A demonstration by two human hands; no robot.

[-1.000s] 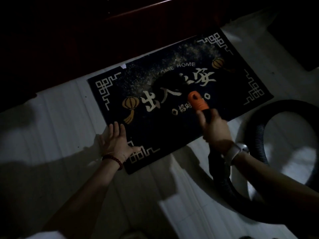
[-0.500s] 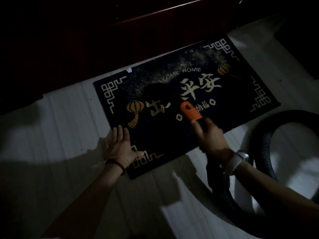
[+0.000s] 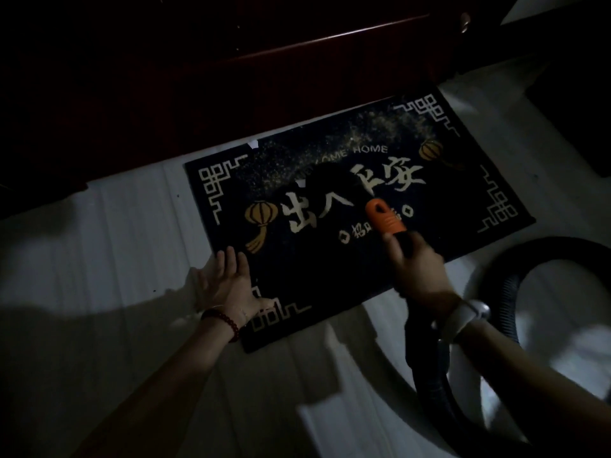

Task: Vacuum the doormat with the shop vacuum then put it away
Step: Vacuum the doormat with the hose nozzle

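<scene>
A dark doormat (image 3: 330, 279) with pale lettering, lanterns and corner patterns lies on the pale floor. Light specks of dirt (image 3: 373, 127) cover its far strip. My left hand (image 3: 228, 285) lies flat, fingers apart, pressing the mat's near left corner. My right hand (image 3: 420, 276) grips the vacuum hose just behind the orange nozzle (image 3: 383, 218), which rests on the middle of the mat over the lettering. The black ribbed hose (image 3: 509, 285) loops from my hand out to the right and back under my forearm. The vacuum's body is out of view.
A dark red wooden door or cabinet front (image 3: 264, 61) stands right behind the mat. The floor (image 3: 99, 259) is pale, with deep shadows near me. Something dark (image 3: 582, 104) fills the far right corner.
The nozzle slid left and toward me over the mat, then back right and away to the middle lettering. My left hand stayed on the mat's corner. The camera tilted a little.
</scene>
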